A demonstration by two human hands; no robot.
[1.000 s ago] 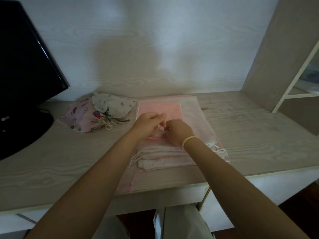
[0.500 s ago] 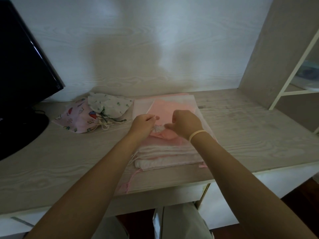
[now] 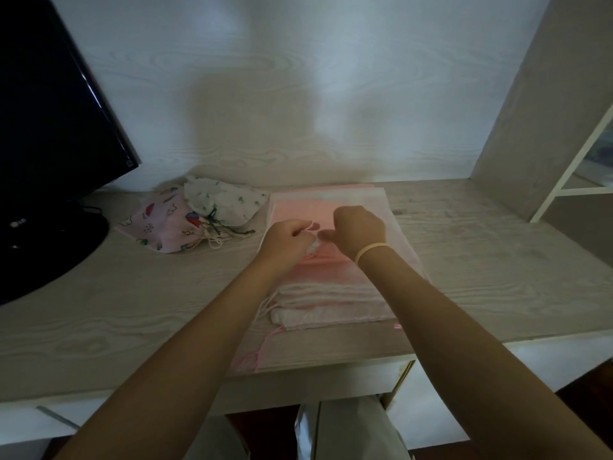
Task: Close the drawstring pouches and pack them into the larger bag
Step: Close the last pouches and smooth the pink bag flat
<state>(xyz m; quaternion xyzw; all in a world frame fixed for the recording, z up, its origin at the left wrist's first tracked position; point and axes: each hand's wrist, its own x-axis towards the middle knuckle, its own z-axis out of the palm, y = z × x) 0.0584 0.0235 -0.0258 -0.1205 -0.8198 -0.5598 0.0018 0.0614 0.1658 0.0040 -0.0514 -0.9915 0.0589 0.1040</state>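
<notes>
Both arms outstretched, left grip (image 3: 288,240) curled, right grip (image 3: 359,229) seemingly pinching

A black monitor (image 3: 49,127) stands at the left of the pale wood-grain desk (image 3: 481,260).

Pale pink drawstring pouches (image 3: 331,293) lie stacked under the hands; left of the left hand (image 3: 288,239), a pink cartoon-print pouch (image 3: 159,224) and a white green-sprigged pouch (image 3: 229,202); black monitor (image 3: 49,134).
</notes>
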